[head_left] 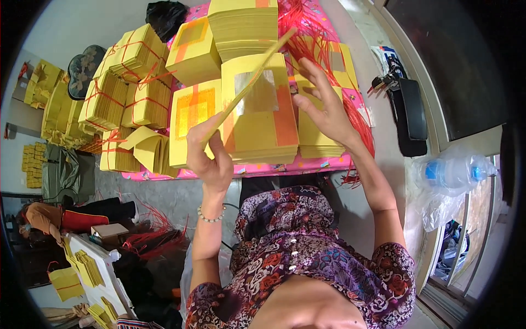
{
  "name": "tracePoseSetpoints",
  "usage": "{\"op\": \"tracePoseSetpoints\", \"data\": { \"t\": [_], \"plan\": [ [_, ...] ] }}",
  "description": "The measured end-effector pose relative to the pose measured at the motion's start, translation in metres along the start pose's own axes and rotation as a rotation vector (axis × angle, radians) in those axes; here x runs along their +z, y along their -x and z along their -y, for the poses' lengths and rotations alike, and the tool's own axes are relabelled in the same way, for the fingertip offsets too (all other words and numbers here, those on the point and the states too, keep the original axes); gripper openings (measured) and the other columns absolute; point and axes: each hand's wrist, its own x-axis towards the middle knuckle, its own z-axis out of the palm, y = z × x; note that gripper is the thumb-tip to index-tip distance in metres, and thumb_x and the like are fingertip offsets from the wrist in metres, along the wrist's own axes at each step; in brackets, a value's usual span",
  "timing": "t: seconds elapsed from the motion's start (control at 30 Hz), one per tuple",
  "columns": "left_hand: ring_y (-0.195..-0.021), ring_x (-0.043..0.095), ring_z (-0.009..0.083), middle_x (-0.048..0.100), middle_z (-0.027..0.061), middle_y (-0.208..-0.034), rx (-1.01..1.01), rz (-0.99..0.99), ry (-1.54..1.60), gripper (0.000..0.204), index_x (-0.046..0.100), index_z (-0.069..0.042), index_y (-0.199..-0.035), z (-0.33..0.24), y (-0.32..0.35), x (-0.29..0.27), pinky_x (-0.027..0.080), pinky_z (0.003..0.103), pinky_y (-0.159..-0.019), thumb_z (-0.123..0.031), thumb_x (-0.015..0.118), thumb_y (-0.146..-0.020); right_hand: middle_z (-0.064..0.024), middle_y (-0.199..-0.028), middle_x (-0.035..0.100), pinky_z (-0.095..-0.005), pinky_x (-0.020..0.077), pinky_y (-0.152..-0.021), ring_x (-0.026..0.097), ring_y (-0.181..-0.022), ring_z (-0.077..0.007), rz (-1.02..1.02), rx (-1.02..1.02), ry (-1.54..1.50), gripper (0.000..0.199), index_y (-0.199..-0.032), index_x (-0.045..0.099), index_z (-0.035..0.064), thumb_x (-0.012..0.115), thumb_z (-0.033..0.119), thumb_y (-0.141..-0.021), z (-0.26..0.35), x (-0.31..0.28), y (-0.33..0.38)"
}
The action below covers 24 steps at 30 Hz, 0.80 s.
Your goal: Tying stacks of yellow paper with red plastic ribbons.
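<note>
My left hand [211, 156] grips the lower end of a thin sheaf of yellow paper [249, 88], held up and seen nearly edge-on. Behind it stands a tall stack of yellow paper [260, 148] with a silver square and orange bands on top. My right hand [326, 112] is empty, fingers apart, above another yellow stack [323, 141] to the right. Beside my left hand is a paper stack with a gold-orange square [195, 112]. Red plastic strings [359, 123] lie along the right of the pink-covered table [364, 107].
Yellow bundles tied with red string [104, 101] crowd the table's left. A taller stack [243, 27] rises at the back, near a black bag [165, 19]. Another person [46, 219] is at a white table [112, 274] lower left. A plastic-wrapped bottle [457, 170] is at right.
</note>
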Motion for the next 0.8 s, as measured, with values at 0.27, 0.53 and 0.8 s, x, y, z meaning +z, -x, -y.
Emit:
{"op": "tracePoseSetpoints", "data": {
  "t": [0.27, 0.53, 0.8],
  "plan": [
    [-0.09, 0.056, 0.0108, 0.062, 0.0056, -0.099, -0.268, -0.129, 0.473, 0.018, 0.056, 0.003, -0.109, 0.01, 0.011, 0.005, 0.044, 0.023, -0.08, -0.01, 0.052, -0.097, -0.0141, -0.145, 0.034, -0.0363, 0.027, -0.11, 0.034, -0.134, -0.0234, -0.008, -0.069, -0.196, 0.059, -0.147, 0.015, 0.0026, 0.044, 0.021, -0.1, -0.017, 0.005, -0.022],
    [-0.089, 0.056, 0.0071, 0.063, 0.0038, -0.099, -0.32, -0.079, 0.653, 0.02, 0.056, 0.002, -0.11, 0.026, 0.0, 0.002, 0.045, 0.023, -0.08, -0.013, 0.055, -0.096, -0.0053, -0.112, 0.052, -0.0264, 0.0351, -0.095, 0.046, -0.105, -0.0117, -0.334, -0.014, -0.344, 0.032, -0.123, 0.046, -0.0005, 0.035, 0.023, -0.104, 0.001, 0.012, -0.028],
    [-0.113, 0.056, 0.0159, 0.059, 0.0072, -0.122, -0.682, 0.2, 1.166, 0.036, 0.048, -0.001, -0.128, 0.009, -0.006, 0.022, 0.044, 0.032, -0.097, -0.017, 0.053, -0.096, -0.0001, -0.091, 0.057, -0.0208, 0.0419, -0.076, 0.051, -0.084, -0.0054, -0.336, 0.152, -0.552, 0.03, -0.107, 0.056, 0.0012, 0.036, 0.023, -0.104, 0.024, 0.024, -0.027]
  ]
}}
